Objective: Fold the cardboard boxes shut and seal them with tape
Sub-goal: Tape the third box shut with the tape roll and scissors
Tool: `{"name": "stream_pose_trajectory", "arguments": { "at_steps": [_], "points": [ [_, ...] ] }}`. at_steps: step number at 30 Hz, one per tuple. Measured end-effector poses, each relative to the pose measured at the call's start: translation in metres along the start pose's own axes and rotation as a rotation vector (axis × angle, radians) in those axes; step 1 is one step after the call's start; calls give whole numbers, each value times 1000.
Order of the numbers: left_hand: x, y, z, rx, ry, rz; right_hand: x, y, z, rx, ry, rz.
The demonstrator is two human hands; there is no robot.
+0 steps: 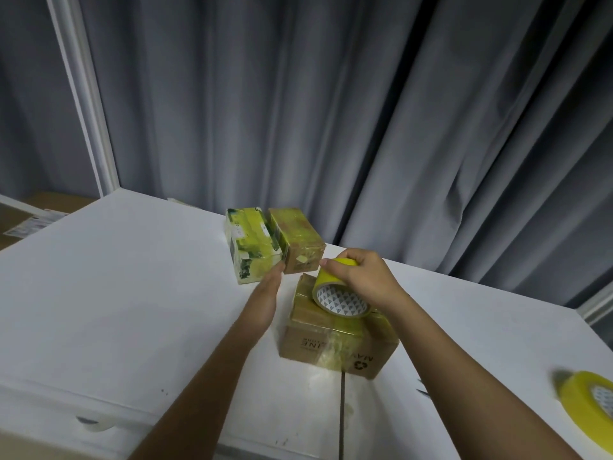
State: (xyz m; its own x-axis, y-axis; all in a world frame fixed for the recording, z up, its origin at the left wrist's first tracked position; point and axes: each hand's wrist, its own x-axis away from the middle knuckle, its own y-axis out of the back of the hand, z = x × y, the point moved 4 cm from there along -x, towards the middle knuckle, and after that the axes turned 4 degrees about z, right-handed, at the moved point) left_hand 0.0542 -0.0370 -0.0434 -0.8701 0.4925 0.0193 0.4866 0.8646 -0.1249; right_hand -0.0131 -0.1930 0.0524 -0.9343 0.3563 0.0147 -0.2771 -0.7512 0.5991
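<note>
1. The brown cardboard box [335, 340] sits near the middle of the white tabletop [132, 293], flaps already down and yellowish tape across the top, so it looks close to sealed.
2. The right hand [361, 280] grips a yellow tape roll [338, 293] from above, fingers curled over its rim. The roll is tilted and resting on the box's top, probably to keep it right at the seam.
3. The left hand [268, 293] is flat with straight fingers, its fingertips at the near corner of the taped white box [250, 247]. My guess is it's nudging or steadying it.
4. A small brown box [300, 242] sits right against that one, both at the far edge by the grey curtain [331, 94]. Looks like the finished pile, parked out of the way.
5. A second tape roll [590, 406] lies well off to the right as a spare.
</note>
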Motion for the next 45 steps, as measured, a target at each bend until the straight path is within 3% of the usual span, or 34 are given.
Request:
{"name": "stream_pose_trajectory", "arguments": {
  "at_steps": [2,3,6,8,13,17,21,23,27,34,36,40,45],
  "points": [
    [7,-29,-1,217,76,245,-1,-1,-1,11,-4,7],
    [10,-39,2,228,100,286,-1,-1,-1,16,-11,8],
    [8,-36,4,117,148,263,-1,0,-1,34,-7,12],
    [8,-25,13,-35,167,345,1,1,0,53,9,19],
    [5,-30,-16,-382,-326,450,-2,10,-2,131,43,93],
    [-7,-36,-14,-452,-294,458,-1,15,-12,-255,51,177],
    [-8,-33,-10,-431,-255,410,5,4,-43,-636,-7,162],
    [-5,-33,-12,-422,-221,397,7,-2,-46,-714,-13,131],
    [-4,-30,-8,-429,-174,363,1,30,-43,-518,-18,-4],
    [-7,-28,-3,-508,-150,338,4,91,-37,598,25,-128],
    [-8,-28,-5,-559,-170,325,1,103,-40,780,-3,-84],
    [-9,-28,-7,-642,-201,318,6,108,-65,614,-68,92],
    [-8,-29,-10,-664,-221,311,12,101,-80,506,-44,63]
  ]
}}
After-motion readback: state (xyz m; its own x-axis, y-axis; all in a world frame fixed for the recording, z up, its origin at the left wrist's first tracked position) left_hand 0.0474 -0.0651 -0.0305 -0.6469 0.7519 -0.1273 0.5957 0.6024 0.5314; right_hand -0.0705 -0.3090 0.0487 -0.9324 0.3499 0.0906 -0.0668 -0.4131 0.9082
